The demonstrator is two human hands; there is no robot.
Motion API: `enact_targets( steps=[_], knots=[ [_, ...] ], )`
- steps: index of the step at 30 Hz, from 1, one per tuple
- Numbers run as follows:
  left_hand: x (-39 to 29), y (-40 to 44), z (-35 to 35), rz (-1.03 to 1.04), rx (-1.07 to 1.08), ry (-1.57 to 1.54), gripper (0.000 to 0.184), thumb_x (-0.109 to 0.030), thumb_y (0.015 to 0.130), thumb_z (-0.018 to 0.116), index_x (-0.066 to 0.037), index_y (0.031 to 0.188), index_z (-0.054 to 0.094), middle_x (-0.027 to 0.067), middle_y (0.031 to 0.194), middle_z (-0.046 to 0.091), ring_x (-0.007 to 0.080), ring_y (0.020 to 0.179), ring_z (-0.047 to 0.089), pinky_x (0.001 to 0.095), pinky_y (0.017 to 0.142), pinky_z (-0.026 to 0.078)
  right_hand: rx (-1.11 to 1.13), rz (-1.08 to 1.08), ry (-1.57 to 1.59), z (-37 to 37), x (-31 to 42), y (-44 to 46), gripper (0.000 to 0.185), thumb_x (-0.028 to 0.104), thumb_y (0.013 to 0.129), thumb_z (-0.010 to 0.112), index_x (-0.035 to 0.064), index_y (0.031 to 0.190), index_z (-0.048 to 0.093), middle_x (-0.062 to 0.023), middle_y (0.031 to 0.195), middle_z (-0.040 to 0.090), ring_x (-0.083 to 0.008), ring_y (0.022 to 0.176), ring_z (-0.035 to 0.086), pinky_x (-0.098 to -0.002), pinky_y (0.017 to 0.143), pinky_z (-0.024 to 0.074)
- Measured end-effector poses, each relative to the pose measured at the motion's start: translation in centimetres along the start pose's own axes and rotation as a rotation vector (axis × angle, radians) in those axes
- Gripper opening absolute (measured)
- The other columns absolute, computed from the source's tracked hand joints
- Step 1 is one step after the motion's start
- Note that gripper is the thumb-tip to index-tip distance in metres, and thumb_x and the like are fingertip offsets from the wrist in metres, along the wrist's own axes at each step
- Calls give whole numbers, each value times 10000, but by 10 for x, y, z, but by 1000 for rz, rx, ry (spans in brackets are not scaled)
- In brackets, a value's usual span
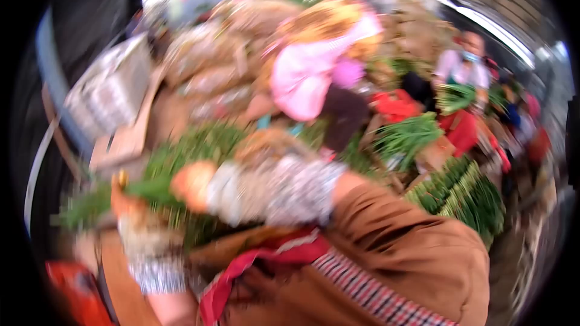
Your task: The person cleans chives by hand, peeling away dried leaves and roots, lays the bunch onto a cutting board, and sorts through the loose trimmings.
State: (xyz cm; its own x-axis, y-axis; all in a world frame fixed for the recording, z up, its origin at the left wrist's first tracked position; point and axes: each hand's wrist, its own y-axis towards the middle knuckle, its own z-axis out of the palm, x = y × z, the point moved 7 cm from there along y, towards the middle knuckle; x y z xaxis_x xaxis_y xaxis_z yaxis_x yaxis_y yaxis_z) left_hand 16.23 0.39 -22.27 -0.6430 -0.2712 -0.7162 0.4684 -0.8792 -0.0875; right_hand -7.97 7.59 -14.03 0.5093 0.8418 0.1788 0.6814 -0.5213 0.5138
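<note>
My left hand (128,199), in an orange-fingered glove with a patterned sleeve above it, is closed around a bunch of chives (151,188). Blur softens the long green leaves, which stick out to the left past that hand. Close by on the right, my right hand (194,186), gloved the same way, is closed on the same bunch; its exact finger positions are smeared. Behind and under both hands lies a heap of loose green stalks (199,145). My brown-clad leg (411,235) and a red strip of cloth (260,265) fill the foreground.
A person in pink (308,72) bends over ahead, and a masked person (465,72) sits at right with greens. Tied green bundles (465,196) lie near my knee. Stuffed sacks (211,60), a white block-like package (115,84) and a red bag (75,290) stand around.
</note>
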Motion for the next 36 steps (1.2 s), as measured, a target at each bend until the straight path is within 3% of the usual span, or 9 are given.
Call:
enact_targets(
  steps=[4,5,8,16,24,28,32,35,36],
  knots=[
    [-35,7,-37,109,-107,306,280,-319,851,494,-65,949,559,78,725,512,223,607,473,367,581,407,351,218,-335,-3,-49,-15,104,140,707,514,79,772,568,-138,764,590,-269,740,592,-370,636,482],
    [-46,1,-47,148,-140,412,275,-319,857,484,-68,937,562,74,687,506,217,571,463,359,552,401,-24,178,-124,-21,-56,-30,129,134,722,533,65,828,558,-154,807,590,-266,785,587,-356,675,476],
    [-55,-16,-62,169,-226,597,269,-319,876,454,-79,903,570,60,573,489,201,465,431,337,464,384,5,509,592,-8,-45,-60,219,136,763,586,9,933,532,-116,863,595,-205,748,589,-295,668,481],
    [-24,-122,41,-224,-388,-329,415,-459,880,373,-84,840,547,94,701,569,222,599,498,345,598,421,359,710,1166,51,-22,-51,371,240,711,680,20,946,496,-64,831,618,-130,638,588,-201,541,433],
    [-12,-104,9,205,-477,26,249,-243,832,552,-3,899,536,82,751,577,213,619,531,371,606,450,326,74,-40,24,18,-10,444,471,761,522,40,840,598,-125,812,617,-290,738,602,-379,648,480],
    [-14,-125,21,224,-491,-40,365,-166,700,661,70,946,531,139,816,573,211,634,515,343,619,452,250,-41,4,25,34,-4,309,317,833,437,71,742,601,-103,726,612,-296,728,595,-396,628,469],
    [-25,-105,-3,65,-512,187,211,-200,848,521,7,888,529,102,760,577,221,618,545,340,622,465,107,-132,120,15,17,-11,222,275,822,449,115,717,563,-125,706,570,-311,636,565,-408,530,447],
    [-30,-133,16,-15,-503,-490,204,-190,859,488,10,891,515,114,783,576,244,674,557,349,690,470,-81,-43,156,4,-30,-31,249,270,859,426,97,856,604,-126,767,603,-285,683,578,-368,612,470],
    [-43,-99,-27,103,-544,-67,208,-187,869,462,15,888,510,123,800,576,261,718,562,382,737,468,-49,62,270,4,-52,-36,235,261,859,445,85,897,595,-125,760,603,-272,668,573,-367,605,468]
  ],
)
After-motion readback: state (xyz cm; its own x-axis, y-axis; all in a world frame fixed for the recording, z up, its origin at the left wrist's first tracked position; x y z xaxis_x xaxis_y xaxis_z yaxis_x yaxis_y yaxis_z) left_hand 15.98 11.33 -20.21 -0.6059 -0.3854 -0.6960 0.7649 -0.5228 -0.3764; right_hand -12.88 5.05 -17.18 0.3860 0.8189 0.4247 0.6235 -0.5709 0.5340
